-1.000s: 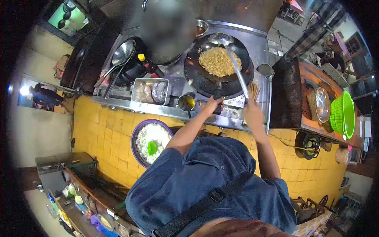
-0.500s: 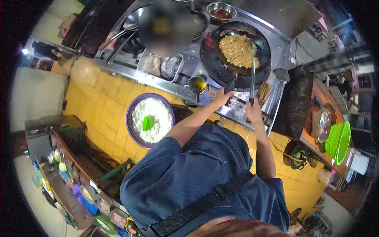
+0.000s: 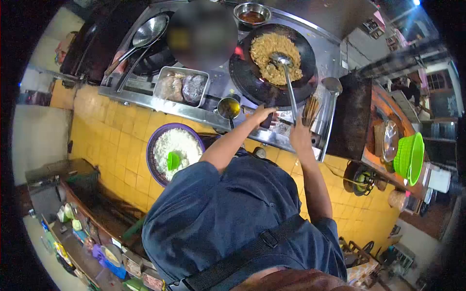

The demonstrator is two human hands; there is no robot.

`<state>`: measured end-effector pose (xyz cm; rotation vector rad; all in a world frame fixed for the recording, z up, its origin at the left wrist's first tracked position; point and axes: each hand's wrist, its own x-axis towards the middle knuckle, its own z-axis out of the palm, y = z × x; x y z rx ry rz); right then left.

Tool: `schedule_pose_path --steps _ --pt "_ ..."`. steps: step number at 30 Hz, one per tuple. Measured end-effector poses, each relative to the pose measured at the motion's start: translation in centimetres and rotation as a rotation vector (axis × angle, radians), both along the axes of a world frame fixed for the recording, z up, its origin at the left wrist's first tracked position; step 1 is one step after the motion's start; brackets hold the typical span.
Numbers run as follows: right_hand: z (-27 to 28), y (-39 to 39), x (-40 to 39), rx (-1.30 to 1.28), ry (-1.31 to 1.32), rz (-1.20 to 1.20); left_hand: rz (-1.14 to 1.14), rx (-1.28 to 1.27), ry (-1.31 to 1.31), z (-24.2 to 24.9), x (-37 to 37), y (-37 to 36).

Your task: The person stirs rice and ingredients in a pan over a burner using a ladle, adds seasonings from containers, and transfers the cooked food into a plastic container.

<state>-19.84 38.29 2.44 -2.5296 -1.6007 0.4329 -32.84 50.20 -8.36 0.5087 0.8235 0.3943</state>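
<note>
A black wok sits over the stove, holding brown fried rice. My left hand is closed around the wok's dark handle at the near side, which is partly hidden by the fingers. In my right hand is the long handle of a metal ladle. Its bowl lies face up in the rice, near the middle of the wok. Beside my right hand is a bundle of thin brown sticks. A small pot of yellow liquid stands left of my left hand.
Behind the wok stands a metal bowl of reddish-brown sauce. A metal tray with two bagged items is at the left, near a large ladle. White rice with a green scoop fills a purple basket below the counter. Another ladle lies right.
The ladle's bowl has moved from the rice's right edge toward its middle and shows more clearly. The rice has shifted in the wok. The whole view has shifted slightly.
</note>
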Motion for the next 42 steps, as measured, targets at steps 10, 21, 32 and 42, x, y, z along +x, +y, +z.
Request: schedule_pose_path --steps 10,21,32,42 --pt "17.7 -4.6 6.7 -0.117 0.247 0.150 0.034 -0.367 -0.286 21.4 0.3 -6.4" --pt "13.6 -7.1 4.3 -0.049 0.243 0.092 -0.150 -0.138 0.047 20.5 -2.4 -12.4" --pt "10.8 -8.5 3.0 0.021 0.078 0.119 -0.085 -0.085 0.085 18.4 -1.9 -13.3" --pt "9.7 -7.7 2.9 0.020 0.044 0.137 -0.089 0.014 0.171 16.1 -1.6 -10.5"
